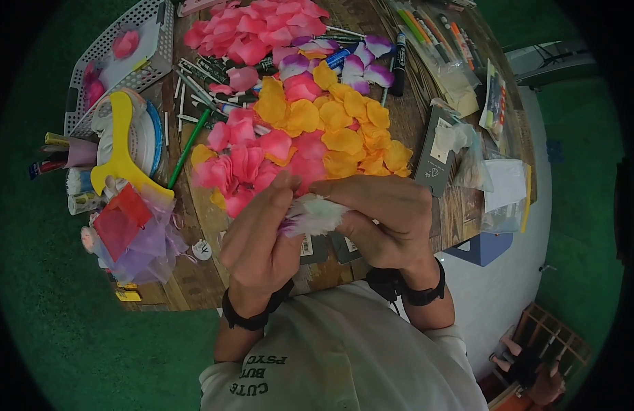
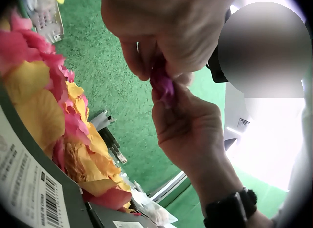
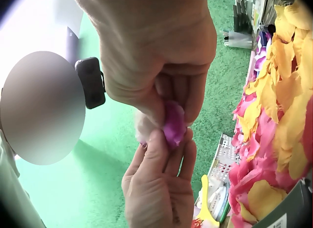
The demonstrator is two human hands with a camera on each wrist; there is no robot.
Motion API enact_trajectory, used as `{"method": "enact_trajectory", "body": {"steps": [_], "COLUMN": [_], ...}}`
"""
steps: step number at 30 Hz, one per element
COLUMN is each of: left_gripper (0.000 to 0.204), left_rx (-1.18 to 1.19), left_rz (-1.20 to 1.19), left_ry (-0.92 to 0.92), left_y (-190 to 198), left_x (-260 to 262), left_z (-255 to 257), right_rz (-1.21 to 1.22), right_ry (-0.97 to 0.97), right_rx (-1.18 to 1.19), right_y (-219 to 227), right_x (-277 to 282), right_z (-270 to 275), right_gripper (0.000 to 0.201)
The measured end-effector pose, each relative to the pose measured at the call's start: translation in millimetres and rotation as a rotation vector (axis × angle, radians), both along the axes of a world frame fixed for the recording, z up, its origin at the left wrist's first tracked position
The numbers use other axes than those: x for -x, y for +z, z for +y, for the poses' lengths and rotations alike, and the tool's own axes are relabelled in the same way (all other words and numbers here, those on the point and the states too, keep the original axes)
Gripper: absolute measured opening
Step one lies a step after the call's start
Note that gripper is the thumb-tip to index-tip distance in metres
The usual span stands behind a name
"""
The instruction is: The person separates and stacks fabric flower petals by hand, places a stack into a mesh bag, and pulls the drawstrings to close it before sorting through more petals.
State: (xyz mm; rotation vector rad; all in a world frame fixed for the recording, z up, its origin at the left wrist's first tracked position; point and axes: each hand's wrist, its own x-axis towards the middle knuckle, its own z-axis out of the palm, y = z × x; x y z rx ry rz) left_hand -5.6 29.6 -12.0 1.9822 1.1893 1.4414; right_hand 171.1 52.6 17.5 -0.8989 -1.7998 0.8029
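Both hands meet in front of the chest over the near part of the table. Between them is a bunch of white-and-purple artificial petals (image 1: 315, 214), its purple side facing out in the right wrist view. My left hand (image 1: 259, 240) pinches one side of the petals between thumb and fingers. From the other side, my right hand (image 1: 385, 216) grips them with thumb and curled fingers. Yellow petals (image 1: 341, 123) and pink petals (image 1: 245, 161) lie heaped just beyond the hands. Part of the bunch is hidden behind the fingers.
A white perforated basket (image 1: 159, 48) stands at the far left, near a yellow-handled item (image 1: 122, 137). Purple mesh bags (image 1: 149, 240) lie at the left edge. Markers (image 1: 399, 65) are scattered behind the petals. A dark box (image 1: 433, 154) and plastic bags (image 1: 505, 195) lie right.
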Motion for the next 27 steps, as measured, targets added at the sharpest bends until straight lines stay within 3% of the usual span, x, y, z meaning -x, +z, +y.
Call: {"method": "enact_trajectory", "body": {"steps": [2,7,9,10,13,15,21,27], "left_gripper": [0.03,0.027,0.026,0.028,0.032,0.035,0.028,0.027], "left_rx": [-0.17,-0.199,-0.195,-0.225,-0.245,-0.221,-0.201,-0.16], "left_rz": [0.051,0.06,0.039,0.041,0.054,0.061,0.134,0.05], "left_ry": [0.035,-0.016,-0.04,-0.047,-0.08,-0.112,-0.177,-0.131], "left_y": [0.2,6.8,7.5,7.9,13.2,18.2,25.7,20.3], "left_x": [0.7,9.1,10.0,9.6,11.7,13.3,17.1,13.4], "left_z": [-0.7,-2.6,-4.4,-4.1,-3.6,-4.7,0.2,1.1], "right_rz": [0.022,0.136,0.32,0.32,0.438,0.482,0.654,0.542], "right_ry": [0.029,0.099,0.112,0.115,0.168,0.092,0.135,0.148], "right_rx": [0.082,0.271,0.524,0.523,0.657,0.865,1.021,1.084], "right_y": [6.2,13.4,13.5,11.5,8.9,16.6,5.8,12.8], "right_x": [-1.2,-2.6,-2.2,-2.4,-3.0,-1.7,-6.5,-10.5], "right_z": [-2.8,-4.1,-5.7,-5.9,-5.4,-6.8,-4.7,-0.3], "right_gripper": [0.03,0.033,0.035,0.035,0.024,0.038,0.035,0.03]}}
